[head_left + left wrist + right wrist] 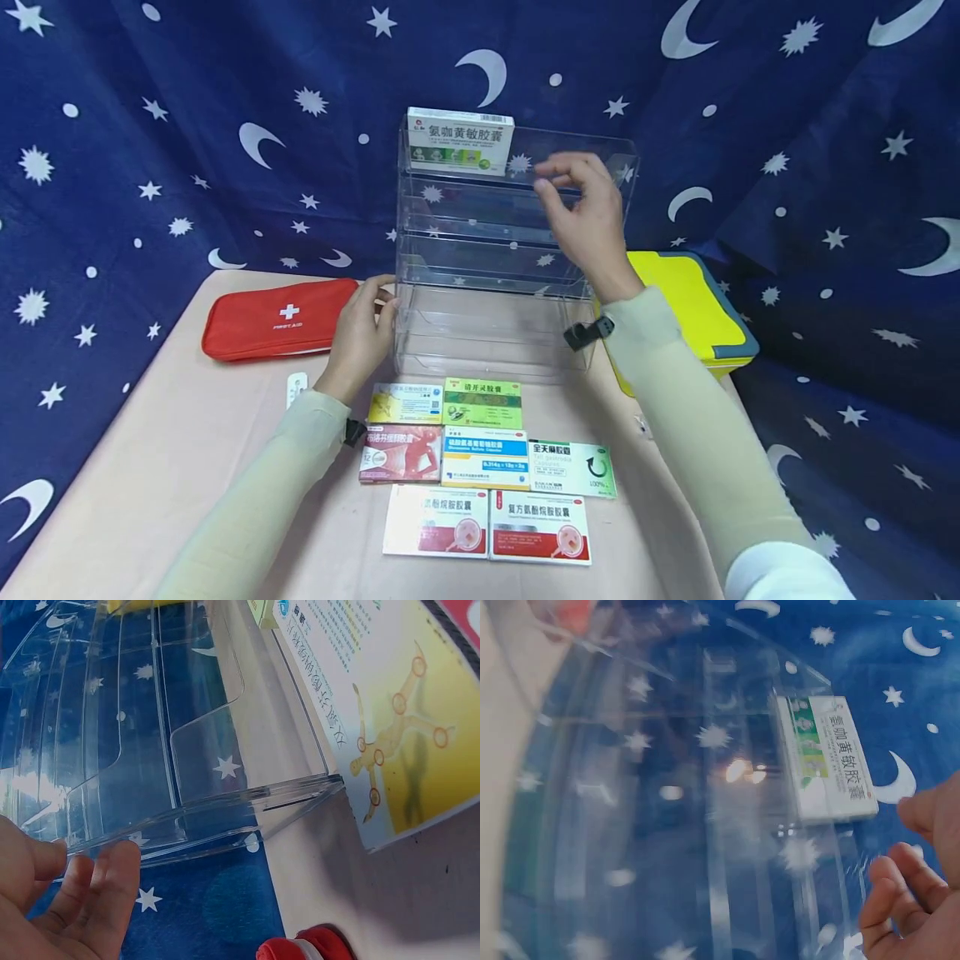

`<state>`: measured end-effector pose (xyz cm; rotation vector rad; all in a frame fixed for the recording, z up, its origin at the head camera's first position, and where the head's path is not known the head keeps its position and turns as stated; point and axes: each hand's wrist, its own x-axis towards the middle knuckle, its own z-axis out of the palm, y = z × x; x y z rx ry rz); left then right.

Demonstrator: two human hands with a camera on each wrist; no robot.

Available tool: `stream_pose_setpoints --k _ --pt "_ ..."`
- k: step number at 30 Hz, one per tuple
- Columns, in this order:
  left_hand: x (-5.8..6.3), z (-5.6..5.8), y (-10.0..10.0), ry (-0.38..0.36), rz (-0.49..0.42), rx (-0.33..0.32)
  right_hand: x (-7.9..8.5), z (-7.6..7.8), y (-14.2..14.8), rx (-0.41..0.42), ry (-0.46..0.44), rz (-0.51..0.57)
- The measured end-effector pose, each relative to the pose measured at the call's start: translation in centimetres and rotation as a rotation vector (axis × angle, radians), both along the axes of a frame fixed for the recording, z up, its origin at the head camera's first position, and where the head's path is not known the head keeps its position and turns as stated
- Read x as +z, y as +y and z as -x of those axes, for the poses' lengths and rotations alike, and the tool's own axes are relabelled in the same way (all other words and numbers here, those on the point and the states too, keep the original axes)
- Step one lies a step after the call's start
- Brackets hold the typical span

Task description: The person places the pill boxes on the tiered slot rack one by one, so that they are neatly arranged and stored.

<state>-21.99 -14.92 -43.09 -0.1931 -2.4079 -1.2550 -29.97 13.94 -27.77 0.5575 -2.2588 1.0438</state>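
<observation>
A clear plastic tiered rack (495,329) stands on the table. In its top tier, at the left, sits a white and green medicine box (461,143); the right wrist view shows the same medicine box (825,757). My left hand (362,333) holds the rack's left side edge low down. In the left wrist view that left hand (71,892) has its thumb and fingers about the clear edge. My right hand (585,208) is raised before the rack's upper right part, fingers loosely bent and nothing in them. The right wrist view has the right hand (915,877) apart from the box.
Before the rack lie several medicine boxes in rows, among them a green box (482,403), a blue and white box (485,457) and a red and white box (540,527). A red first-aid pouch (281,318) lies left; a yellow case (686,308) stands right. A white thermometer-like object (297,387) lies near the pouch.
</observation>
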Motion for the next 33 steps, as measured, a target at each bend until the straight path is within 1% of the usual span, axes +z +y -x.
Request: stream_pose_setpoints --k 2,4,7,11,13,14,17,20,23,28,33 --pt "0.0 0.0 0.0 -0.001 -0.002 0.002 -2.3 -2.3 2.3 0.038 -0.054 0.027" --pt "0.0 -0.1 0.0 0.001 -0.004 0.008 -4.9 -4.8 4.5 0.050 -0.145 0.050" --pt "0.0 -0.1 0.0 0.013 -0.007 0.012 -9.0 -8.5 7.4 0.016 -0.333 0.049" --pt "0.1 -0.1 0.2 0.014 -0.003 0.003 -13.9 -13.3 10.6 -0.075 -0.590 0.001" --pt "0.1 -0.1 0.3 0.006 -0.001 -0.003 -15.8 -15.5 11.8 -0.121 -0.701 -0.022" --pt "0.1 -0.1 0.3 0.000 -0.002 -0.004 -16.6 -16.5 12.3 -0.145 -0.742 -0.036" --pt "0.1 -0.1 0.3 -0.007 -0.005 -0.004 -18.3 -18.8 13.3 -0.199 -0.817 -0.066" --pt "0.1 -0.2 0.2 -0.015 -0.009 0.004 -19.3 -20.2 13.8 -0.239 -0.842 -0.085" --pt "0.2 -0.3 0.2 -0.022 -0.002 0.012 -19.8 -20.9 13.9 -0.262 -0.858 -0.084" --pt "0.3 -0.4 0.2 -0.019 0.008 0.010 -20.4 -21.3 13.9 -0.259 -0.890 -0.085" --pt "0.3 -0.4 0.4 -0.020 0.009 0.001 -20.8 -21.3 14.0 -0.254 -0.892 -0.111"
